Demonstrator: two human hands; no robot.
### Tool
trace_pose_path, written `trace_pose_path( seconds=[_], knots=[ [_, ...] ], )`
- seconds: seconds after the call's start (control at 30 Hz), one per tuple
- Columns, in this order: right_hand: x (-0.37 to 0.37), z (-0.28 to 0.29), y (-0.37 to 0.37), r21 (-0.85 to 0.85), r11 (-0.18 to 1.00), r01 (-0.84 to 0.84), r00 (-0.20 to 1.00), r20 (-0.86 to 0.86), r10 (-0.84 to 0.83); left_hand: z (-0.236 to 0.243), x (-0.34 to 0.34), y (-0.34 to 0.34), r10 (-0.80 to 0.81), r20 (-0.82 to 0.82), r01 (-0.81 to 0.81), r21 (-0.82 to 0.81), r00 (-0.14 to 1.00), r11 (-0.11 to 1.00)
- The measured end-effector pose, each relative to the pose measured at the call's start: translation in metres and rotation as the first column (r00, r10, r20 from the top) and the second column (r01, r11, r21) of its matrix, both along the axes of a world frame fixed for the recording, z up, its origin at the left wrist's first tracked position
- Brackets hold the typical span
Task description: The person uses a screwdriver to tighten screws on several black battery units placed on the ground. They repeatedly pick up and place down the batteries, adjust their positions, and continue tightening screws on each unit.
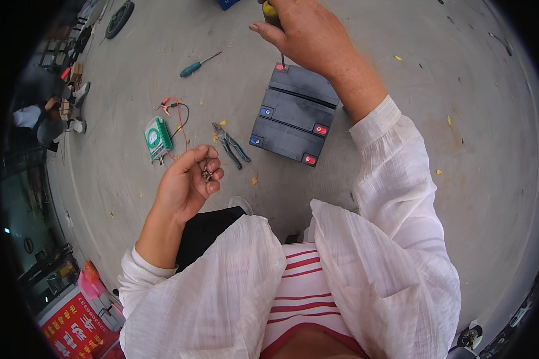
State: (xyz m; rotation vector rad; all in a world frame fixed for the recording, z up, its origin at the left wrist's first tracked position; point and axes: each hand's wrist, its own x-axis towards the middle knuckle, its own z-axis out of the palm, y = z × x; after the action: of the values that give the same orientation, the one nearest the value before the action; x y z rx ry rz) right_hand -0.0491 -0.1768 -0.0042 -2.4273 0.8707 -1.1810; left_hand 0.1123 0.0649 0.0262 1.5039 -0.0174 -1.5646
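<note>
My right hand (314,37) is closed around the yellow-and-black handle of a screwdriver (272,14). The shaft points down, with its tip at a red terminal (281,67) on the far left corner of a row of dark grey batteries (290,122). Blue and red terminals show on the nearer batteries; my right hand and forearm cover the far right part. Palm up, my left hand (188,179) curls its fingers around small metal screws (206,173). Near it lie pliers (230,146) with dark teal handles and a green-and-white box (157,139) with red and black clip leads (167,106).
A teal-handled screwdriver (196,66) lies on the concrete floor beyond the clip leads. At the left edge, another person (45,113) sits or crouches near shelves. A tyre (120,20) lies far left, a blue object (227,3) at the top, and a red sign (78,323) stands lower left.
</note>
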Motion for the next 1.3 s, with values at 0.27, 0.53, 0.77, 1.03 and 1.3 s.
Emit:
trace_pose_path(
  seconds=[0.27, 0.53, 0.77, 1.03, 1.3],
  knots=[
    [-0.008, 0.003, -0.002, -0.106, 0.989, -0.102, 0.995, 0.013, 0.104, -0.096, 0.035, -0.105, -0.410, 0.630, 0.468, 0.082, 0.659, 0.880],
    [-0.008, -0.016, -0.003, 0.008, 0.999, -0.053, 0.998, -0.023, 0.053, -0.198, 0.001, -0.200, -0.200, 0.980, 0.617, 0.168, -0.018, 0.769],
    [-0.009, -0.015, -0.011, 0.047, 0.996, -0.076, 0.994, 0.086, 0.072, -0.185, -0.027, -0.203, -0.322, 0.938, 0.480, 0.342, -0.127, 0.808],
    [-0.018, -0.019, -0.024, -0.012, 0.990, -0.144, 0.965, 0.221, 0.143, -0.201, -0.014, -0.206, -0.224, 0.924, 0.548, 0.365, -0.309, 0.753],
    [-0.039, 0.016, -0.035, 0.008, 0.979, -0.206, 0.903, 0.386, 0.187, -0.204, -0.024, -0.210, -0.261, 0.889, 0.577, 0.445, -0.376, 0.685]
  ],
)
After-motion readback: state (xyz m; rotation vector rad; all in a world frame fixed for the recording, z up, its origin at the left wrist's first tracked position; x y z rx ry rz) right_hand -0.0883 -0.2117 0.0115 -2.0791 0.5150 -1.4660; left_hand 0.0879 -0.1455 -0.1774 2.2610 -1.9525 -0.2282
